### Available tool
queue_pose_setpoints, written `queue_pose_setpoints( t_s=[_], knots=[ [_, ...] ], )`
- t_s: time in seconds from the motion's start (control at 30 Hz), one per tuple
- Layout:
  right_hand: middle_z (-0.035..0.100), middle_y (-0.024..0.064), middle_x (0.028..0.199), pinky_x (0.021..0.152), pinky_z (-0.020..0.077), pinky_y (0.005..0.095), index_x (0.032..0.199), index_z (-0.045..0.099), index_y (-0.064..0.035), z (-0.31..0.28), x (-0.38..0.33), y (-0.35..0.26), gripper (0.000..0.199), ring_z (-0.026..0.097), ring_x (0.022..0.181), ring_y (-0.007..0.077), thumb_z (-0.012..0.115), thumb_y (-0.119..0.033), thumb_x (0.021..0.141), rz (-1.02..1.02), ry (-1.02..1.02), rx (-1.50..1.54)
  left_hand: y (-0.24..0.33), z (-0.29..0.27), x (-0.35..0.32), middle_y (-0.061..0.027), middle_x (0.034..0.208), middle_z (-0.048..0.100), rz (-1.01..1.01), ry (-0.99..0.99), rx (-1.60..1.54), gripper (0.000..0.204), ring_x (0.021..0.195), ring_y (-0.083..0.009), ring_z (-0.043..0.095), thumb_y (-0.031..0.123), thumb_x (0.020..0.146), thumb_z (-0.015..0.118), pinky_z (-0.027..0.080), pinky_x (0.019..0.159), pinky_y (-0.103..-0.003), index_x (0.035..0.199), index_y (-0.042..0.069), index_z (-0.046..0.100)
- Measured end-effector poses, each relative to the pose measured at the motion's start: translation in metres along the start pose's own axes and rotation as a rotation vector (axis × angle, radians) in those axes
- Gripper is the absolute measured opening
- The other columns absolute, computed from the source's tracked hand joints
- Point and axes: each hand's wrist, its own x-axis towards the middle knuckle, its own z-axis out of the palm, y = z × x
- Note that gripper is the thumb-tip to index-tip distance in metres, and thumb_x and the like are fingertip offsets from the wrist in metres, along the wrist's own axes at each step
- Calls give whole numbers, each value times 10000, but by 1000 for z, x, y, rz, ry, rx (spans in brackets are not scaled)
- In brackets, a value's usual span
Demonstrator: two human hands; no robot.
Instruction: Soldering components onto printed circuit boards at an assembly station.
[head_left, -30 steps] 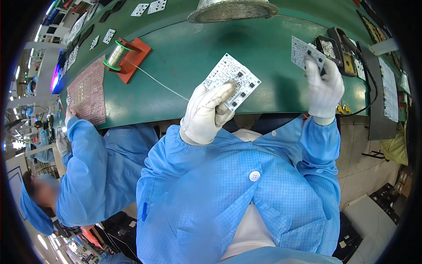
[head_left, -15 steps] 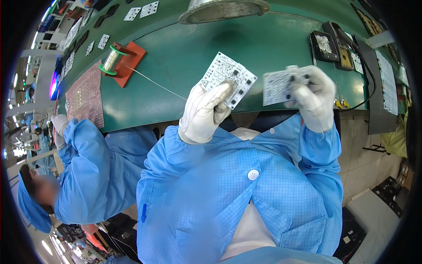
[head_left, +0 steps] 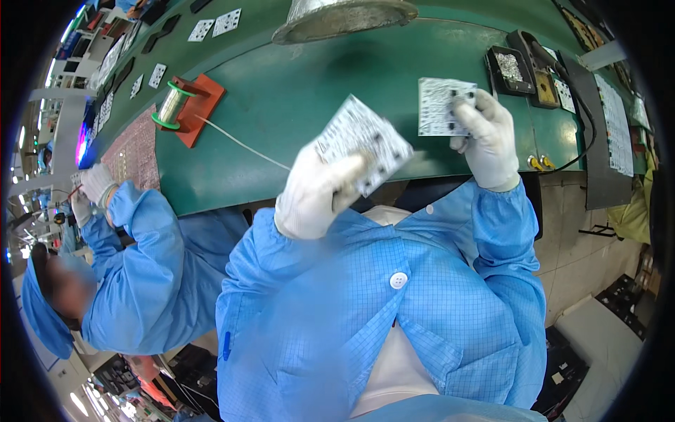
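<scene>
Both my hands wear white gloves. My left hand (head_left: 316,186) is closed on the lower left edge of a white circuit board (head_left: 362,137) with dark parts on its face; the board is tilted and slightly smeared by motion. Farther right, my right hand (head_left: 486,141) pinches a second white circuit board (head_left: 437,105) by its right side, with the thumb over the face. The two boards are apart, both held above the green bench (head_left: 295,91). Behind my left hand, a strand of solder wire (head_left: 242,144) runs from a spool (head_left: 172,105) on a red stand (head_left: 204,112).
A metal hood (head_left: 344,21) hangs at the far middle. To the right are a black tray (head_left: 511,70) of small metal bits, a soldering iron holder (head_left: 541,88) and a cable (head_left: 594,126). Pink bubble wrap (head_left: 133,151) lies left, near a co-worker in blue (head_left: 151,274). More boards (head_left: 226,22) lie far left.
My right hand has moved its board up and away, and the board now stands more upright. My left hand has shifted slightly left and down with its board. The co-worker's hands have moved.
</scene>
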Motion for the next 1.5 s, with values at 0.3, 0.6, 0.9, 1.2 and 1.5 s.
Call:
queue_pose_setpoints(
  t_s=[0.3, 0.6, 0.9, 1.2, 1.5],
  knots=[
    [663, 89, 916, 530, 442, 214, 1262, 501, 43, 11, -5, 12, 542, 560, 607, 107, 606, -391, 954, -104, -214, 317, -24, -12, 20, 27, 619, 389, 257, 77, -203, 140, 460, -52, 289, 159, 956, 608, 222, 443, -227, 922, 32, 562],
    [676, 135, 1030, 643, 574, 274, 1301, 474, 70, 16, -13, 10, 528, 693, 792, 172, 547, -351, 991, -10, -308, 329, -21, -6, 20, 36, 599, 365, 317, 167, -199, 163, 450, -50, 281, 175, 974, 581, 208, 436, -229, 882, 48, 538],
    [672, 157, 1052, 666, 598, 305, 1329, 452, 83, 23, -14, 19, 558, 704, 799, 210, 545, -350, 989, -40, -357, 405, -21, -9, 19, 27, 613, 359, 402, 204, -121, 163, 462, -60, 279, 179, 982, 564, 214, 448, -239, 912, 34, 540],
    [666, 167, 1085, 675, 604, 309, 1340, 444, 81, 30, -18, 14, 551, 706, 824, 214, 520, -348, 1003, -35, -368, 324, -22, -6, 18, 33, 610, 363, 370, 231, -174, 162, 463, -53, 288, 197, 975, 582, 214, 442, -233, 914, 51, 544],
    [655, 164, 1103, 716, 591, 314, 1328, 462, 69, 31, -22, 9, 537, 690, 842, 207, 526, -349, 997, -22, -363, 191, -27, -7, 18, 34, 618, 396, 384, 211, -153, 149, 460, -47, 302, 187, 971, 582, 216, 434, -225, 940, 42, 557]
  ],
)
